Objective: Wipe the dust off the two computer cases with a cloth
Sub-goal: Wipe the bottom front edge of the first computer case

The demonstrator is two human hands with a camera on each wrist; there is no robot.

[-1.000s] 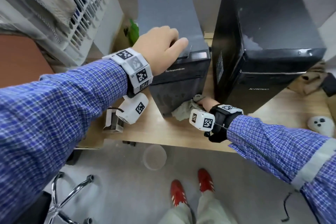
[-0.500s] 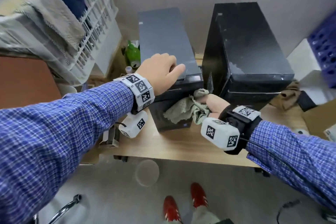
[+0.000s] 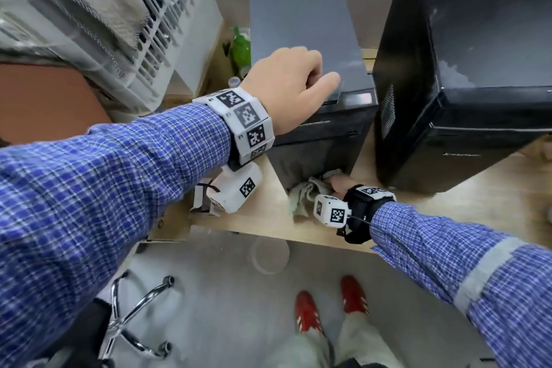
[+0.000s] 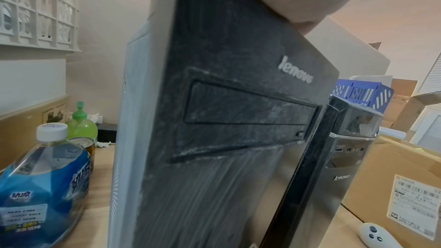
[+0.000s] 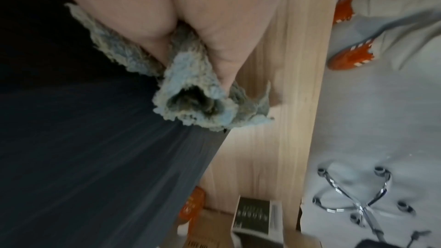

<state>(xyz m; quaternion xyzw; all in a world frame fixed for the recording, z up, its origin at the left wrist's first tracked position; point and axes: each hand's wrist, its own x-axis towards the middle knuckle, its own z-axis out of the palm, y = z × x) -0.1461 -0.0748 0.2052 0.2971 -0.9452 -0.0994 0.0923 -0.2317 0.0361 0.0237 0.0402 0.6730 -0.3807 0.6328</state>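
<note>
Right hand [image 3: 339, 184] is seen low at the front face of the left computer case [image 3: 301, 21], fingers [image 5: 148, 25] curled round a bunched grey-green cloth [image 5: 190, 90], which is pressed against the dark panel close to the wooden desk [image 3: 493, 188]. Part of the cloth [image 3: 307, 193] is spread onto the desk just in front of the case's foot.

Left hand [image 3: 294, 85] is laid over the top front edge of the same case, fingers bent down over the top panel, thumb stretched along the front corner; the case is gripped at that edge. From the left wrist view, the dusty front panel with its drive bay and brand lettering is shown, streaked in vertical lines below the bay.

Right computer case [image 3: 478, 54], black and taller in view, is stood just beside the first, a narrow gap kept between them. Pale dust patches are noted on its top.

Beside the left case, a green bottle [image 4: 81, 125] and a blue-labelled bottle [image 4: 45, 180] are seen on the desk. A white crate [image 3: 155, 24] is stacked further left. A chair base [image 5: 360, 203] and red shoes [image 3: 307, 312] are visible on the floor.
</note>
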